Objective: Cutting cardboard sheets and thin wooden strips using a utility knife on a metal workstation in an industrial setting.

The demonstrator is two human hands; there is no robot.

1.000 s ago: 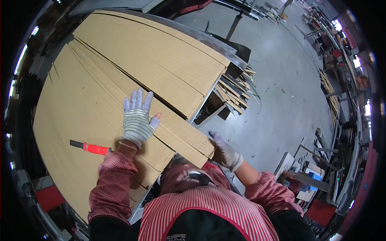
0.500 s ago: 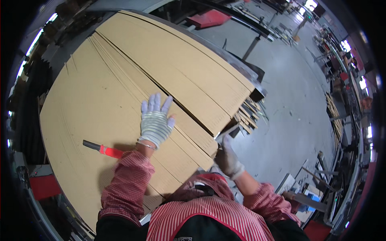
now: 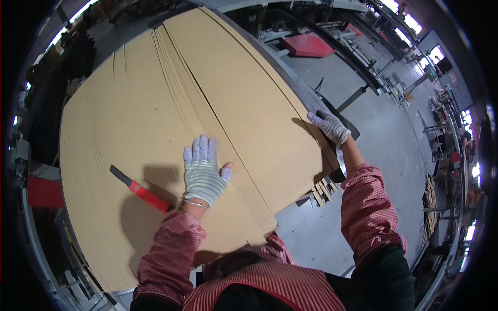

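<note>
Broad tan cardboard (image 3: 129, 109) covers the work surface, with a long dark seam and several creases across it. My left hand (image 3: 205, 173), in a striped knit glove, lies flat on it, fingers stretched out, just left of the seam. At the right edge of the cardboard is my right hand (image 3: 331, 127), also gloved, its fingers pointing up and left; part of them is hidden. It seems to be over the edge, with its shadow falling on the cardboard. A flat tool with a red handle (image 3: 149, 197) and dark blade lies beside my left forearm.
Thin offcut strips (image 3: 323, 191) poke out below the cardboard's near right corner. Beyond the right edge are grey floor (image 3: 381, 140), a red machine part (image 3: 308, 45) and metal frames. A red panel (image 3: 45, 192) stands at the left.
My right hand has gone from the near corner to the farther right edge. The dark gap along the seam looks narrower. My left hand stays flat, and the view has turned.
</note>
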